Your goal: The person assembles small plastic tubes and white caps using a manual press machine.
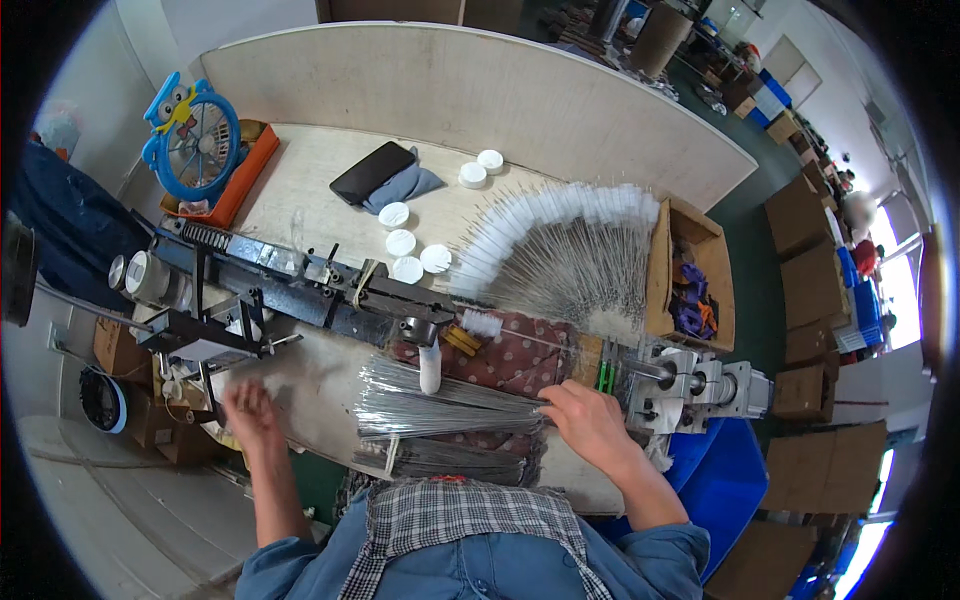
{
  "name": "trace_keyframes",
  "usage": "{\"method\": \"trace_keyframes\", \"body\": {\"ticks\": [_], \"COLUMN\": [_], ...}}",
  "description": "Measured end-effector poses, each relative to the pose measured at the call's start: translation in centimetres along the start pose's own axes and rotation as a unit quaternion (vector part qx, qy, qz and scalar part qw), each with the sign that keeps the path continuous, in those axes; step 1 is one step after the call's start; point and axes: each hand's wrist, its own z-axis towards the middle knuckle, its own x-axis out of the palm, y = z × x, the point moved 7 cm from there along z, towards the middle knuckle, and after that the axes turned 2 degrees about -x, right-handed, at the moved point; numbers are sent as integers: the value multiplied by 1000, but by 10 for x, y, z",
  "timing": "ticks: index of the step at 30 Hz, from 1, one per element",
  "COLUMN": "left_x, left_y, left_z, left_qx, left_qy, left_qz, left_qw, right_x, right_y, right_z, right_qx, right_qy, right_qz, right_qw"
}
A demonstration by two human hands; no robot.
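Observation:
My right hand (585,425) is closed in a pinch at the right end of a bundle of thin metal wires (440,403). The bundle lies across a dotted brown cloth (515,350). Smeared by motion, my left hand (252,412) is raised beside the lower frame of a dark bench machine (345,290); its fingers look bent, and whether they hold anything is not visible. A white-wrapped handle (430,370) points down from the machine's head. Behind the bundle, many wire-stemmed brushes with white bristles (560,215) are spread in a fan.
To the right sits a metal clamp mechanism (695,385), with a wooden box (660,300) of purple and orange pieces behind it. White round pieces (400,243), a phone (372,173) and a blue fan (200,150) stand farther back. A blue bin (725,470) is at lower right.

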Motion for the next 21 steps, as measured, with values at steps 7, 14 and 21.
{"method": "trace_keyframes", "body": {"ticks": [7, 14, 21], "left_x": [181, 221, 217], "left_y": [89, 119, 117], "left_z": [-181, -210, -212], "left_qx": [-185, -221, -259], "left_qy": [319, 269, 276], "left_qz": [108, 284, 236], "left_qw": [923, 893, 895], "right_x": [15, 20, 18], "right_y": [-8, -8, 12], "right_z": [-1, 4, 26], "right_qx": [-16, -1, -11], "right_qy": [42, 82, 181], "right_qz": [-26, -96, -134], "right_qw": [999, 992, 974]}}
